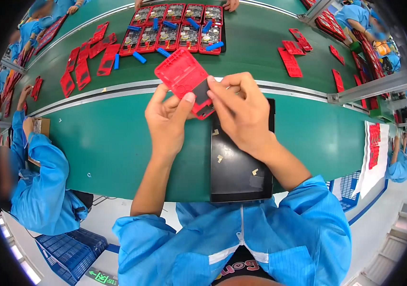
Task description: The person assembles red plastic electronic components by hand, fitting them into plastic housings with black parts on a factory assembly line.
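Note:
Between my two hands, above the near edge of the conveyor, is a red plastic housing (pixel 180 72) with a dark sheet on its lower right part. My left hand (pixel 168 114) grips its lower left side, thumb on the face. With thumb and fingers closed at the dark area, my right hand (pixel 241 107) pinches the right edge; whether a small piece is also between the fingertips cannot be made out. Beneath my right wrist lies a black tray (pixel 232 176) with a few small beige pieces stuck on it.
Ahead on the green belt (pixel 253 62) sit red units with circuit boards (pixel 167 38) and several blue cylinders (pixel 139 57). Loose red housings (pixel 83 71) lie left, others (pixel 289 63) right. A metal post (pixel 370 90) juts in at right. A co-worker (pixel 46 176) sits left.

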Motion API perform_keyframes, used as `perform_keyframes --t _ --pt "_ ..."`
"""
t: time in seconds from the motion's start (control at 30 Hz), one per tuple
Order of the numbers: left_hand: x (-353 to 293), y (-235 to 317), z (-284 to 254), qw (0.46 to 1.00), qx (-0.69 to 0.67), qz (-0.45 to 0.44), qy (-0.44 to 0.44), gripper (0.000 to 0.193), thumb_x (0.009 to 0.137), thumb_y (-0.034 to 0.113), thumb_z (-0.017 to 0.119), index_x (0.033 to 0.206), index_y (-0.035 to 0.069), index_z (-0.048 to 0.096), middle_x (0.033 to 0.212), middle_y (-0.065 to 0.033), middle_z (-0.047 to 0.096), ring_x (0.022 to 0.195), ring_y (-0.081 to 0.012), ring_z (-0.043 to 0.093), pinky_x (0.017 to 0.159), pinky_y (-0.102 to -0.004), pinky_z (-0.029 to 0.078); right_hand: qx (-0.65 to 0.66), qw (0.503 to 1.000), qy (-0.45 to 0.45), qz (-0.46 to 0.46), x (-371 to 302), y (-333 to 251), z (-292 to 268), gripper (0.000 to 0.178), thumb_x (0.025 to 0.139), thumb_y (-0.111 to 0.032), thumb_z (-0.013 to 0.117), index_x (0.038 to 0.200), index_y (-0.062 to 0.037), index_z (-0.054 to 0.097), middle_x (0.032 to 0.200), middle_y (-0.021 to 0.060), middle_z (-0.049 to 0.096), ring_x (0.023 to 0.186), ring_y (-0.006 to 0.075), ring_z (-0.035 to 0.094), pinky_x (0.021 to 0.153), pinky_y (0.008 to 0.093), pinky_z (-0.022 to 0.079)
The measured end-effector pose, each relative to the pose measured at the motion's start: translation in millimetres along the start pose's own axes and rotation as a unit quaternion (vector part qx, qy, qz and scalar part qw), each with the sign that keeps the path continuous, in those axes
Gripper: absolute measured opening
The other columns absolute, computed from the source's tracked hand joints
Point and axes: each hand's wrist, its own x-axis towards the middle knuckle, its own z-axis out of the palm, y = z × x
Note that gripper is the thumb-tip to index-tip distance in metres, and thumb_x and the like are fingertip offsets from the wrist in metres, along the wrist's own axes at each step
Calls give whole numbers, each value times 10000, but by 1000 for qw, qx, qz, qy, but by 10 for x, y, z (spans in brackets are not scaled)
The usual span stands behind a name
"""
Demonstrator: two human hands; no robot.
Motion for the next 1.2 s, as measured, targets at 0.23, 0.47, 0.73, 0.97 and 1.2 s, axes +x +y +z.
perform_keyframes --t 0.23,0.47,0.73,0.97,1.2 --pt "-14 -107 23 996 -9 -11 83 331 941 -40 675 1259 -48 586 1097 -147 744 974 -176 724 851 -320 594 -65 996 -54 -11 -82 -25 13 397 750 47 784 1136 -28 731 1007 88 592 642 152 531 534 303 471" --pt "-33 -38 129 998 -16 2 66 330 905 -78 678 1224 -62 596 1095 -173 739 1012 -218 723 917 -350 581 195 951 -67 232 -87 66 -13 173 843 -36 798 1000 -23 726 888 35 641 666 59 559 521 232 411" --pt "-74 21 112 999 -5 9 48 281 889 -88 673 1164 -47 632 1051 -171 747 971 -222 729 890 -363 591 383 844 -133 351 -124 102 38 106 936 -61 731 906 21 670 725 -8 636 582 17 547 485 210 402" --pt "-97 -53 97 998 -13 -12 60 264 883 -92 672 1141 -46 638 1056 -176 746 957 -223 731 880 -354 592 390 815 -175 391 -175 124 -18 36 970 10 672 966 46 669 934 25 681 825 57 625 744 242 523" --pt "104 -48 9 996 -31 -50 74 215 928 -6 672 1135 -44 629 1121 -220 725 986 -242 724 879 -362 598 274 871 -200 356 11 207 -177 146 952 -104 737 1015 26 715 873 18 699 757 41 621 686 218 504"
